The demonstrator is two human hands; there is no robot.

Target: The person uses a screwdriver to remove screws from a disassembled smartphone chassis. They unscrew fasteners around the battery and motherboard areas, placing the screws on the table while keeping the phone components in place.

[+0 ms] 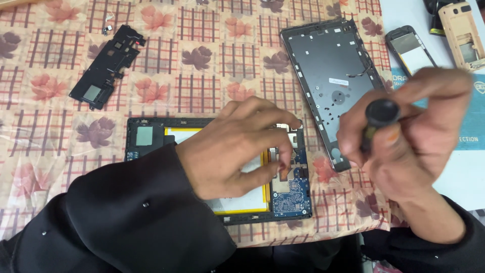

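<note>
Opened tablet (151, 136), long axis left-right on bench (50, 116) | left hand (235, 146) pinching on its circuit board (290, 194) | right hand (404, 141), right of tablet, gripping screwdriver (379, 119)

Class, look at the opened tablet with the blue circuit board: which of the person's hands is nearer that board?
Left. The left hand rests beside the blue circuit board; the right hand is off right, gripping a black-handled tool.

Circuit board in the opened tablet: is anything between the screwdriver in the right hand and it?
Partly. The left hand lies over the tablet, its fingers pressing near the top of the blue circuit board. The right hand holds the screwdriver raised to the right. The board's lower part is uncovered.
</note>
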